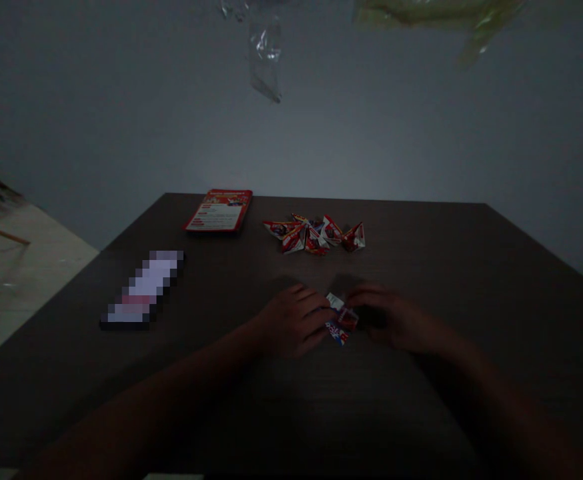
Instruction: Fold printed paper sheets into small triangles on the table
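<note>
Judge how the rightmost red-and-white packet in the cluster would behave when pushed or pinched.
The rightmost packet is probably light, since its printed covering looks thin. Its flattish faces and pointed corners suggest sliding or tipping rather than rolling smoothly. A firm pinch might dent it, given its folded, paper-like look.

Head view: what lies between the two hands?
In the head view, a printed piece in blue, white and red, and a small reddish item, lie between the left hand and right hand.

Reds on your dark brown table (421,247)
You see red-and-white packets (316,237), a wrapper (339,333) patterned blue, white and red.
</note>
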The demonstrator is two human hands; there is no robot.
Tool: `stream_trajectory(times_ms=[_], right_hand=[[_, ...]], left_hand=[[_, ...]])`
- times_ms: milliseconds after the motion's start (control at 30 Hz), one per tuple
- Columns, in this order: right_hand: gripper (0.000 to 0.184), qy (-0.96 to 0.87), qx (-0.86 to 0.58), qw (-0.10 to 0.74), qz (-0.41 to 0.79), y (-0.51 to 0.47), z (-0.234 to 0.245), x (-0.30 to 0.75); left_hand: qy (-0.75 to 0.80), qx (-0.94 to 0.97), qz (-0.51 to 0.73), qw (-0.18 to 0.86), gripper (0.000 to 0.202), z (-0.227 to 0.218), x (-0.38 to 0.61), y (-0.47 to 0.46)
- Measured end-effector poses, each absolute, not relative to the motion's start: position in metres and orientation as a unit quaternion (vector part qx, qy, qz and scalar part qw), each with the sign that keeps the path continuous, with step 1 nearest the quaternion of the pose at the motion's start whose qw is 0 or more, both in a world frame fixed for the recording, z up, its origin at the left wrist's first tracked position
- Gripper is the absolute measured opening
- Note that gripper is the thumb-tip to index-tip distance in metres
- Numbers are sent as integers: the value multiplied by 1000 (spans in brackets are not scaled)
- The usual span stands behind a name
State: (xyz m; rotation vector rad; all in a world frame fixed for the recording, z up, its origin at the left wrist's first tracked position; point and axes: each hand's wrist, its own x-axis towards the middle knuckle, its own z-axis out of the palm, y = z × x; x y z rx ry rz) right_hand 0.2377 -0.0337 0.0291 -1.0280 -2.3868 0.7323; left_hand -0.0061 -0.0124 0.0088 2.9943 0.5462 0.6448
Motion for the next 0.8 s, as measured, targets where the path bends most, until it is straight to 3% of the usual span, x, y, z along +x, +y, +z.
stream_trajectory(times_ms=[200,467,800], right_hand=[[21,-888,-384,171,188,-40,25,225],[29,-908,-385,134,96,-41,16,218],[20,-890,-409,158,123,-35,14,222]], left_hand=[[186,967,175,-8,27,9,-3,-12],[214,969,123,-14,24,8,-2,-11],[269,956,113,-14,22,8,-6,-11]])
